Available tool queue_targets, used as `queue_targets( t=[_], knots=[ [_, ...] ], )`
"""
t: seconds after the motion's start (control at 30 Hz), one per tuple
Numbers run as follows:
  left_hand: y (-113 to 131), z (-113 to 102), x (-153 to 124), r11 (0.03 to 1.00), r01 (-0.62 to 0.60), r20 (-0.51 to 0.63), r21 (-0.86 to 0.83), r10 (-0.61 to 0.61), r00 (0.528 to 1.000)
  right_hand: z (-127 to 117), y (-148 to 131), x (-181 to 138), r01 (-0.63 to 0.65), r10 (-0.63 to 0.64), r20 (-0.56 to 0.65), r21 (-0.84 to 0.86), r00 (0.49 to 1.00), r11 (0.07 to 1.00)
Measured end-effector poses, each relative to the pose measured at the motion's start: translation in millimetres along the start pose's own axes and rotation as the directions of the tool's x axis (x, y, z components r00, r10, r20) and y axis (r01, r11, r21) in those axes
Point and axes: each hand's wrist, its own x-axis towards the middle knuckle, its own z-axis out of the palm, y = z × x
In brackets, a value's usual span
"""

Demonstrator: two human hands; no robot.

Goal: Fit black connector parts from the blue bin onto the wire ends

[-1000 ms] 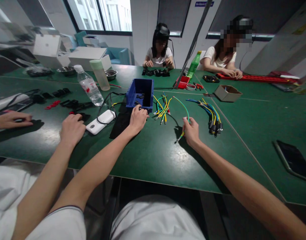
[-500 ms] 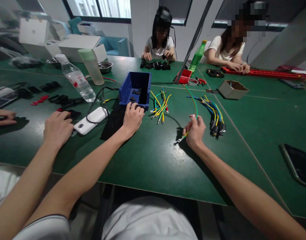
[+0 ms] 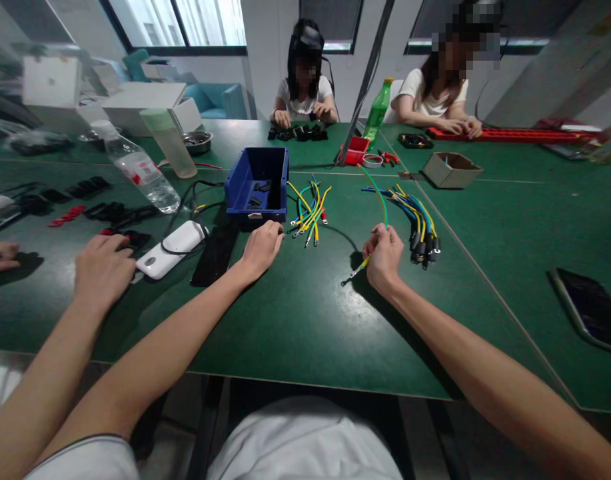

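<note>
My right hand (image 3: 384, 259) is closed around a green-and-yellow wire (image 3: 380, 193). The wire's upper length arcs up from my fingers, and a metal lug shows at its lower end. My left hand (image 3: 262, 248) is just in front of the blue bin (image 3: 255, 217), its fingers curled together; whatever they pinch, if anything, is hidden. Small black pieces (image 3: 260, 190) lie inside the bin. Between my hands is a loose pile of coloured wires (image 3: 312, 210) with lugs. Right of my right hand lies a bundle of wires (image 3: 424, 227) with black sleeves at their near ends.
At left, a co-worker's hand (image 3: 102, 270) is beside a white corded device (image 3: 172, 250) and a dark phone (image 3: 215, 257). A water bottle (image 3: 140, 170) stands behind. Two people sit across the table. A cardboard box (image 3: 452, 171) and another phone (image 3: 590, 310) are at right.
My left hand has drawn back from the bin's front edge to the table before it. My right hand still holds the wire. The whole view has shifted slightly.
</note>
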Motion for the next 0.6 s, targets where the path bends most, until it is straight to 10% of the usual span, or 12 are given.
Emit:
queue_targets(
  t=[0.6],
  knots=[
    [-2.3,4.7,5.3,0.891,0.06,0.062,-0.45,-0.036,0.997,2.9,-0.2,-3.5,-0.076,0.106,0.287,-0.113,0.952,0.991]
  ],
)
